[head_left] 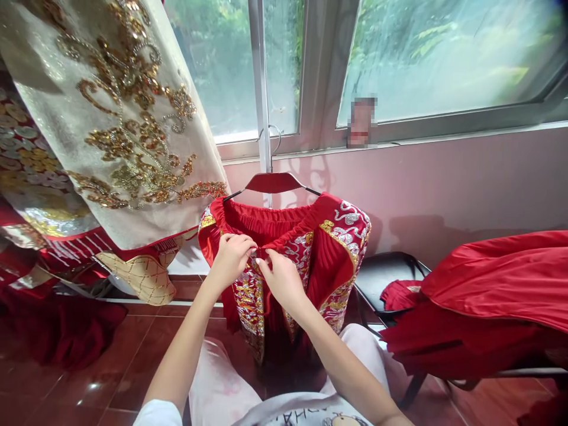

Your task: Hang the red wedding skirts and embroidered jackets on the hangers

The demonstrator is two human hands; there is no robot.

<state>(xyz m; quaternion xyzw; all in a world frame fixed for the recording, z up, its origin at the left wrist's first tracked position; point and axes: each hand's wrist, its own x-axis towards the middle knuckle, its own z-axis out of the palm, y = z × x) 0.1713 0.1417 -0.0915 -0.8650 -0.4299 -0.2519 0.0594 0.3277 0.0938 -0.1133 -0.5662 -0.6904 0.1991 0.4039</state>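
A red pleated skirt (331,254) with gold and silver embroidered panels hangs from a hanger (274,182) in front of me. Its gathered waistband (288,214) is spread on the hanger's arms. My left hand (233,254) pinches the front edge of the waistband, fingers closed on the red cloth. Close beside it, my right hand (279,275) grips the same edge between thumb and fingers. A small gap separates the fingertips, and whatever fastening may be between them is too small to make out.
At the left hangs a cream cloth (146,118) with gold sequin work, among other red garments. A black chair (390,272) and draped red fabric (497,296) are at the right. A metal pole (261,77) stands before the window (444,65).
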